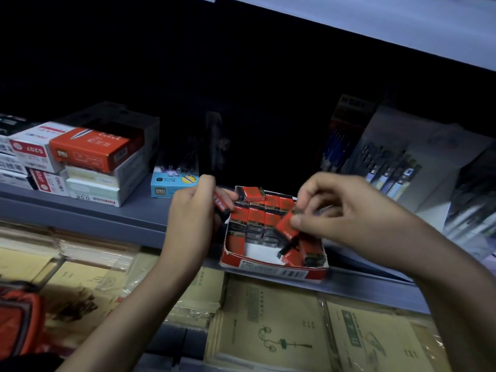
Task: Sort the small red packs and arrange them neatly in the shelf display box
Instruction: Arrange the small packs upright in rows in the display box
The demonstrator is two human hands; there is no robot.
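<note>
A red and white display box point(271, 270) sits at the front edge of a grey shelf point(134, 210). Small red and black packs point(257, 214) stand in rows in its back half; a few loose packs point(308, 253) lie at its front right beside a bare white patch of floor. My left hand point(192, 213) grips one small red pack point(221, 204) at the box's left rim. My right hand point(330, 210) pinches another red pack point(285, 225), tilted, just above the rows.
Stacked white and orange stationery boxes point(88, 157) stand at the shelf's left, with a light blue pen box point(173, 183) beside them. Pen display boxes point(389, 162) lean at the right. Wrapped yellow notebooks point(281, 323) fill the lower tier. A red bag point(18, 318) is at bottom left.
</note>
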